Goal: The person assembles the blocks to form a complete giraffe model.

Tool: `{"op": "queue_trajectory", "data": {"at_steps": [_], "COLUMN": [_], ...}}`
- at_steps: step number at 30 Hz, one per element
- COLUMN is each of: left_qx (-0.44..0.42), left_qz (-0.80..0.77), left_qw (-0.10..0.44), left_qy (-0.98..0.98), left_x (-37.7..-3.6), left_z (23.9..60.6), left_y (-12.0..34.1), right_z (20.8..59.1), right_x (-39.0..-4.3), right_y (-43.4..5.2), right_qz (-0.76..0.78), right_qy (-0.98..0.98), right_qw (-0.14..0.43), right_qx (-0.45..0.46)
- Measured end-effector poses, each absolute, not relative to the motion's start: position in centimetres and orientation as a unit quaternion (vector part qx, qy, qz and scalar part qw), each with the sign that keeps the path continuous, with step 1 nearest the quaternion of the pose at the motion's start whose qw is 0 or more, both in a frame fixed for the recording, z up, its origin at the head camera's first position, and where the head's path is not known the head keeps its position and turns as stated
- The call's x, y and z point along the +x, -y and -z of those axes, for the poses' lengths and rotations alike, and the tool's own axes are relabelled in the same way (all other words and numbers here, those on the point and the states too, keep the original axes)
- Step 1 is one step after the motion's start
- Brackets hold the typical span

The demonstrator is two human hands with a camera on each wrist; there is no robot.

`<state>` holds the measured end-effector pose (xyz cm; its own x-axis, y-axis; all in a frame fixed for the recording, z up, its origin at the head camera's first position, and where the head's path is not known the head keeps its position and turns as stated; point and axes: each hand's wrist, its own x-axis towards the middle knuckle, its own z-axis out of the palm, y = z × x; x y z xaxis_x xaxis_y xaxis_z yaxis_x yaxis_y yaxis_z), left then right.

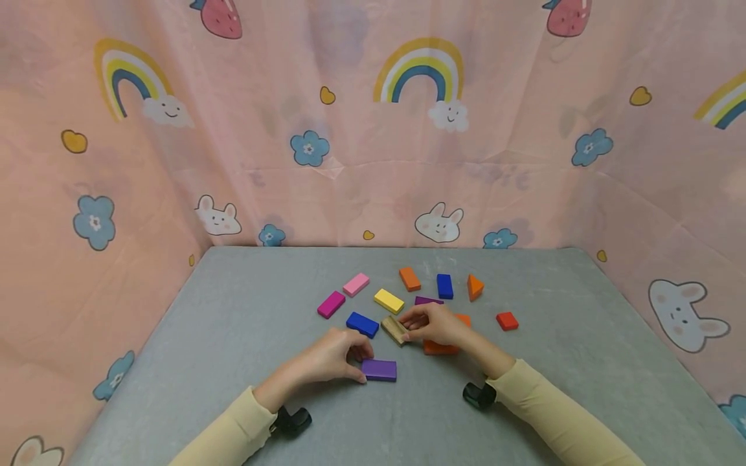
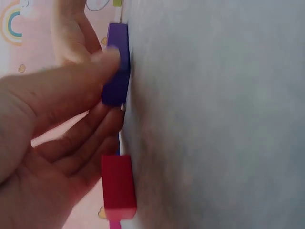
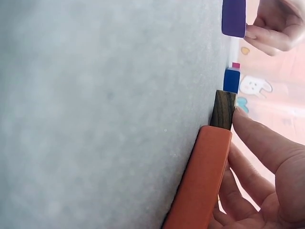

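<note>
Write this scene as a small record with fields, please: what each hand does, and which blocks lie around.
left hand: the left hand pinches the purple block at its left end, flat on the table
right hand: the right hand holds the brown wooden block by its right end
under right hand: a long orange block, partly covered
near blocks: blue block, yellow block, magenta block, pink block
far blocks: orange triangle, red block
surface: grey table
</note>
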<state>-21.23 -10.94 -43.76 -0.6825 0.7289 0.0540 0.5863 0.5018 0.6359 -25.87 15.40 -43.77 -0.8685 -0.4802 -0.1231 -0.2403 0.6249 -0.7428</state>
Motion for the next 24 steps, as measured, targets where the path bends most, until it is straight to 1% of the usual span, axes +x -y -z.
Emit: {"op": "queue_trajectory", "data": {"at_steps": [6,9,12,16,21,24], "left_qx": [0.381,0.416,0.482,0.532,0.534,0.533], "left_qz": [-0.312,-0.283,-0.253,-0.239,-0.232,-0.224], "left_qw": [0.071,0.049,0.031,0.041,0.071,0.078], "left_qy": [-0.868,-0.863,-0.838,-0.811,-0.81,-0.812], "left_x": [-20.8,-20.2,-19.6,-18.7,-18.3,-18.3], "left_z": [43.2,42.6,42.4,42.3,42.4,42.7], "left_y": [11.8,12.1,12.3,12.5,12.6,12.6], "right_z": [43.7,43.7,43.7,43.7,43.7,43.7], "right_x": [-25.8,-25.9,-25.9,-25.9,-25.9,-25.8], "right_y": [-15.4,-15.5,-15.5,-15.5,-15.4,-15.4], "right_qz": [0.38,0.38,0.382,0.383,0.38,0.381], "right_qy": [-0.888,-0.888,-0.886,-0.885,-0.887,-0.887], "right_qw": [0.157,0.158,0.157,0.156,0.156,0.157], "right_qx": [-0.206,-0.207,-0.212,-0.215,-0.212,-0.211]}}
